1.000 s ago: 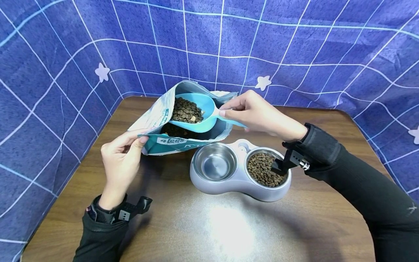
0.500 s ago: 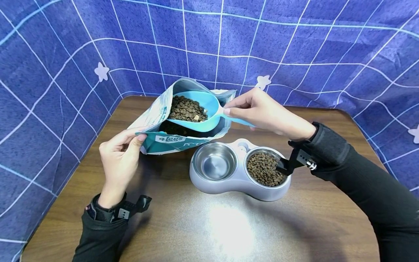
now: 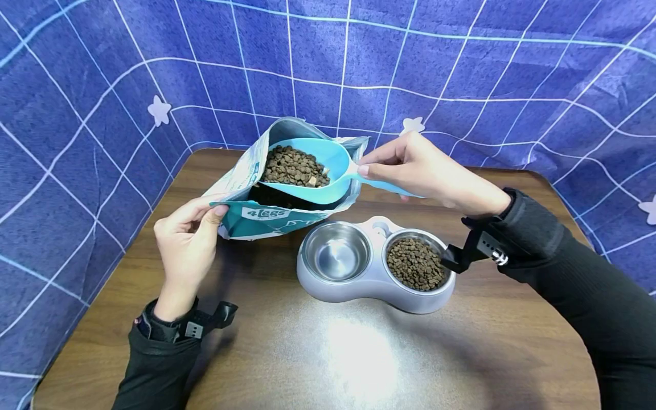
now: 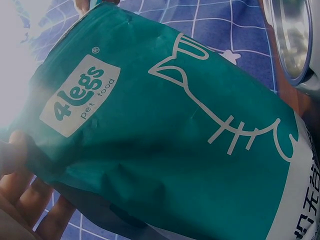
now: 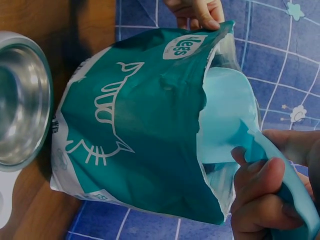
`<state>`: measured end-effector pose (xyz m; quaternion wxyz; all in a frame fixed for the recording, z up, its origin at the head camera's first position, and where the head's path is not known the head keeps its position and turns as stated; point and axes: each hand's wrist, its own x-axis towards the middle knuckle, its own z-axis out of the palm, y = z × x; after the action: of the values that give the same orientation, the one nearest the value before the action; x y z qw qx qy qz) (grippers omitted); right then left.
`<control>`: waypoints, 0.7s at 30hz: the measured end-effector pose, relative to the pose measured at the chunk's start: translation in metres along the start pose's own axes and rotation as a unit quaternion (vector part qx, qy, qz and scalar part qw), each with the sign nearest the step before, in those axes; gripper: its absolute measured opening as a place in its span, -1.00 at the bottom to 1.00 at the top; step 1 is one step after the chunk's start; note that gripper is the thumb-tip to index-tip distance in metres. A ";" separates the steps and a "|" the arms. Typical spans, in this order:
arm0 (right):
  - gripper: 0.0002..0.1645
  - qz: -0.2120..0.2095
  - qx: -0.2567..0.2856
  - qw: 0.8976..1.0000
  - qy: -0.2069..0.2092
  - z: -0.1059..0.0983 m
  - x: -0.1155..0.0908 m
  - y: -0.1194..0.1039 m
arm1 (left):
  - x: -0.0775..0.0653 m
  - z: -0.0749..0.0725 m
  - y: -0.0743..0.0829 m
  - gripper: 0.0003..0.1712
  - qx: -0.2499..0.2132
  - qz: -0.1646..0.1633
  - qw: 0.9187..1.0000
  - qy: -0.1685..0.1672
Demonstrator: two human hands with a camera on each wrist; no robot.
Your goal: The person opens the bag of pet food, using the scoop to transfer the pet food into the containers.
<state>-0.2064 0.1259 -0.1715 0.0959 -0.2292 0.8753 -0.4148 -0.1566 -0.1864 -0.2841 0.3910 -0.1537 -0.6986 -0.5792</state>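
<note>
My right hand (image 3: 405,171) grips the handle of a light-blue scoop (image 3: 328,191) heaped with brown kibble (image 3: 294,166). The scoop's bowl lies within the mouth of a teal and white pet food bag (image 5: 145,100), which stands open at the top. At the bag's left corner my left hand (image 3: 187,239) pinches the edge between thumb and fingers. More kibble shows dark inside the bag, below the scoop. In front of the bag stands a grey double pet bowl (image 3: 369,290); its right dish holds kibble (image 3: 416,265) and its left steel dish (image 3: 337,253) is bare.
Everything stands on a brown wooden table (image 3: 266,353) with a bright glare spot near the front. Blue cloth (image 3: 328,57) with white grid lines and star shapes (image 3: 159,110) rises behind the table and at its left side.
My right hand has drawn the loaded scoop to the right and slightly back, so more of its handle clears the bag. The left hand has kept its pinch, shifting only slightly.
</note>
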 end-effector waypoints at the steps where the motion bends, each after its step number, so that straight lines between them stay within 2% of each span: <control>1: -0.74 0.001 -0.001 1.000 0.002 -0.001 -0.001 0.000 | 0.000 0.000 0.000 -0.85 -0.001 0.000 1.000 0.000; 5: -0.74 0.005 -0.001 1.000 0.006 -0.003 -0.004 0.000 | 0.000 0.000 0.000 -0.86 0.001 0.000 1.000 0.000; 12: -0.76 -0.019 0.014 1.000 -0.004 -0.010 -0.010 -0.001 | 0.001 0.000 -0.001 -0.86 0.000 -0.001 1.000 0.002; 21: -0.75 -0.020 0.018 1.000 -0.014 -0.016 -0.014 -0.002 | 0.001 -0.001 0.000 -0.85 0.014 -0.002 1.000 0.002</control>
<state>-0.1992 0.1421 -0.1606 0.1035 -0.2506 0.8617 -0.4290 -0.1572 -0.1878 -0.2836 0.3936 -0.1456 -0.7062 -0.5703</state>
